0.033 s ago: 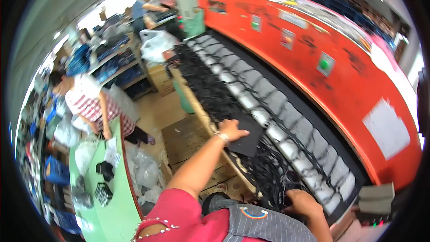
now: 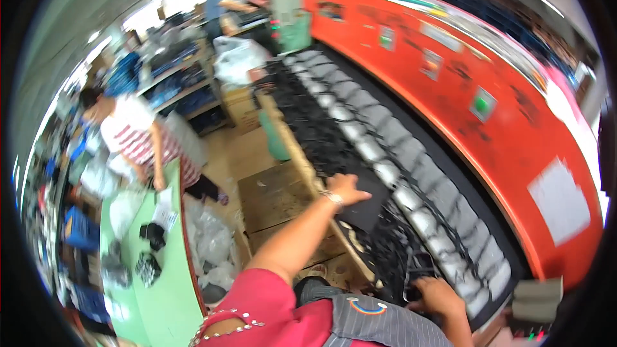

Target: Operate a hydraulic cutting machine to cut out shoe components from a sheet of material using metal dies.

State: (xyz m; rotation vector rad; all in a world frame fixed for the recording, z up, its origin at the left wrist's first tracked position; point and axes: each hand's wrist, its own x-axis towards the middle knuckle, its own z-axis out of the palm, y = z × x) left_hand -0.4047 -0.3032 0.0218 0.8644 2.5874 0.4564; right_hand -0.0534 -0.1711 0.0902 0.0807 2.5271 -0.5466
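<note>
My left hand [image 2: 347, 189] rests with fingers spread on a flat black sheet [image 2: 364, 213], which lies over a long heap of black straps [image 2: 308, 133] in a wooden-edged trough. Lower right, my right hand [image 2: 439, 297] has its fingers curled round some black strap [image 2: 414, 268] at the near end of the heap; its fingertips are partly hidden among the strips. Alongside runs a long double row of grey-white padded blocks [image 2: 369, 148] with black cords across them, set on a black bed.
An orange-red machine wall [image 2: 450, 77] borders the far side. The trough's wooden edge [image 2: 292, 132] runs on my left. A light-green table [image 2: 144, 295] holds small black items. One person [image 2: 138, 128] stands behind it; another [image 2: 222, 9] works far back. Cardboard lies on the floor.
The whole view has shifted slightly, so most things sit farther right in the picture. Both hands keep their places; a loop of black strap stands out more clearly by my right fingers.
</note>
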